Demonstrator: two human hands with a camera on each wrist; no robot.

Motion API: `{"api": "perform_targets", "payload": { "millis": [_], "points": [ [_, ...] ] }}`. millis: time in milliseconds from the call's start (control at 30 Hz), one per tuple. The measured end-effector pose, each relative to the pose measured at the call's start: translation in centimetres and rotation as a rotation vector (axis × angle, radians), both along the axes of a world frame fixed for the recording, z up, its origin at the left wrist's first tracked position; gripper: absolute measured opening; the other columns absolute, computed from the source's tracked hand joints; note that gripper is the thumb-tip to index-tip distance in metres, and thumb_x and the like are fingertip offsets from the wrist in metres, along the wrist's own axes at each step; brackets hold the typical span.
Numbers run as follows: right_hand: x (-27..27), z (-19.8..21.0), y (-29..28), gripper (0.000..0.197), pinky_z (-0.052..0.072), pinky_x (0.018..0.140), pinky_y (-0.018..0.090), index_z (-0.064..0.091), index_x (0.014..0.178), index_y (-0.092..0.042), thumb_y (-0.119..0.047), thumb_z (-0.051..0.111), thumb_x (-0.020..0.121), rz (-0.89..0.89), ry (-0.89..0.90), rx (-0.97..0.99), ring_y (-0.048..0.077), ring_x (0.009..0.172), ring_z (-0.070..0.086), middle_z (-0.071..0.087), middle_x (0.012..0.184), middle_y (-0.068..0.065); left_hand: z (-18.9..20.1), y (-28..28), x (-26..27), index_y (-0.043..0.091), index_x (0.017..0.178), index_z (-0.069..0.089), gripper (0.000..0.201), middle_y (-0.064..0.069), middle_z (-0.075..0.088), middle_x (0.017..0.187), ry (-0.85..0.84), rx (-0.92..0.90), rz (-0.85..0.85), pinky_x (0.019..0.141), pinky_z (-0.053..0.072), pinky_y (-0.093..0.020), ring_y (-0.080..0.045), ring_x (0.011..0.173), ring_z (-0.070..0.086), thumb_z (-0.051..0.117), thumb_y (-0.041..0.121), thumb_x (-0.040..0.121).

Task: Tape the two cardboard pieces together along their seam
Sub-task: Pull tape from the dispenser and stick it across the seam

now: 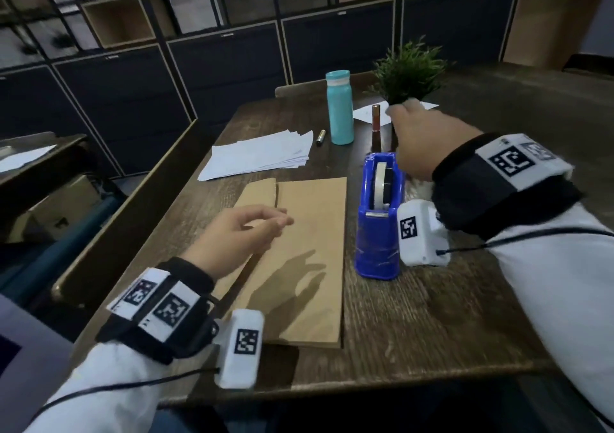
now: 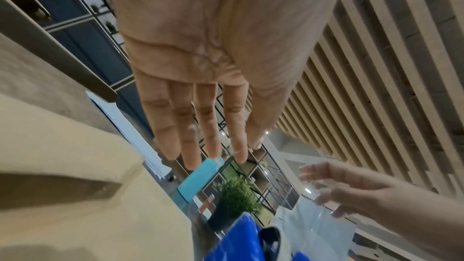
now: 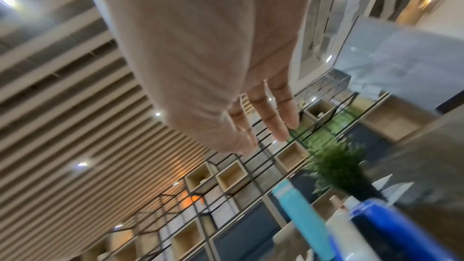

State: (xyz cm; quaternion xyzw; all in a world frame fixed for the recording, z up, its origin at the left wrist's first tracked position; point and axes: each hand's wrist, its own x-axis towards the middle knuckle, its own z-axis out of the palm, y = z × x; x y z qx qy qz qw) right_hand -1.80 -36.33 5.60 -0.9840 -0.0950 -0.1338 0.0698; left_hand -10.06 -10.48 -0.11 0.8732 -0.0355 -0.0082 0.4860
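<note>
Two brown cardboard pieces lie side by side on the dark wooden table [image 1: 415, 316]: a narrow left piece [image 1: 255, 193] and a wider right piece [image 1: 312, 250], with the seam [image 1: 276, 193] between them. My left hand [image 1: 246, 233] hovers over the seam with relaxed fingers [image 2: 208, 126] and holds nothing; the cardboard [image 2: 75, 186] shows below it. A blue tape dispenser [image 1: 378, 233] with a pale tape roll [image 1: 381, 183] stands right of the cardboard. My right hand [image 1: 425, 143] is above the dispenser's far end, its fingers [image 3: 278, 122] straight and empty.
Behind the cardboard lie a stack of white papers [image 1: 262, 156], a small pen [image 1: 320, 137], a teal bottle [image 1: 339, 107], a brown tube [image 1: 376, 118] and a potted plant [image 1: 408, 70]. The table's front edge runs just below the cardboard. A wooden board [image 1: 133, 220] borders the left side.
</note>
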Motion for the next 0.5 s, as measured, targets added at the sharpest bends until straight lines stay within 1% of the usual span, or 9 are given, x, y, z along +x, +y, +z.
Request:
{"api": "perform_targets", "payload": {
  "millis": [67,133,200,267,333,400,500],
  "points": [
    [-2.3,1.4,2.3,0.044,0.043,0.092,0.045,0.041,0.134,-0.011,-0.014,0.047,0.091,0.109,-0.102,0.004,0.034,0.117,0.047,0.043,0.133,0.012,0.3,1.4,-0.3,0.023,0.098,0.072,0.019,0.009,0.071,0.107,-0.008,0.005,0.028,0.09,0.054,-0.033,-0.012,0.099,0.067,0.059,0.032,0.088],
    [-4.2,1.9,5.2,0.031,0.045,0.093,0.041,0.051,0.123,-0.015,-0.018,0.045,0.093,0.244,-0.077,0.095,0.028,0.114,0.051,0.051,0.125,0.008,0.4,2.5,-0.8,0.019,0.099,0.071,0.019,0.002,0.074,0.091,-0.009,-0.004,0.028,0.09,0.054,-0.036,-0.014,0.092,0.069,0.059,0.029,0.089],
    [-5.2,1.1,8.2,0.024,0.045,0.09,0.033,0.058,0.114,-0.016,-0.025,0.045,0.096,0.377,0.036,0.166,0.021,0.107,0.056,0.06,0.116,0.002,0.3,3.6,-1.1,0.019,0.097,0.071,0.016,0.003,0.074,0.083,-0.001,0.001,0.016,0.089,0.053,-0.035,-0.012,0.087,0.069,0.058,0.026,0.091],
    [-5.7,-0.2,10.6,0.028,0.042,0.083,0.026,0.062,0.111,-0.015,-0.033,0.046,0.097,0.489,0.162,0.225,0.015,0.1,0.057,0.063,0.109,-0.001,0.0,4.3,-1.2,0.022,0.094,0.071,0.014,0.006,0.074,0.078,0.005,0.013,0.005,0.084,0.052,-0.031,-0.008,0.084,0.069,0.057,0.025,0.092],
    [-5.7,-1.9,12.9,0.03,0.043,0.08,0.026,0.064,0.108,-0.016,-0.037,0.049,0.096,0.577,0.289,0.335,0.013,0.093,0.058,0.064,0.104,-0.003,-0.2,5.2,-1.0,0.025,0.091,0.07,0.014,0.007,0.073,0.078,0.0,0.029,-0.02,0.08,0.05,-0.028,-0.008,0.085,0.068,0.057,0.022,0.093],
    [-5.1,-3.4,14.6,0.028,0.049,0.077,0.029,0.065,0.103,-0.015,-0.038,0.051,0.095,0.621,0.395,0.429,0.014,0.088,0.062,0.067,0.099,0.0,-0.3,5.8,-0.4,0.026,0.092,0.069,0.015,0.006,0.073,0.08,-0.004,0.069,-0.053,0.08,0.052,-0.027,-0.012,0.087,0.069,0.055,0.02,0.094],
    [-3.5,-5.1,16.7,0.021,0.055,0.072,0.029,0.061,0.082,-0.015,-0.028,0.053,0.096,0.603,0.555,0.632,0.014,0.074,0.065,0.069,0.085,0.006,-0.5,6.8,1.0,0.02,0.093,0.07,0.018,0.005,0.072,0.077,0.023,0.088,-0.098,0.077,0.053,-0.023,-0.009,0.08,0.067,0.053,0.013,0.096]
  ]
}}
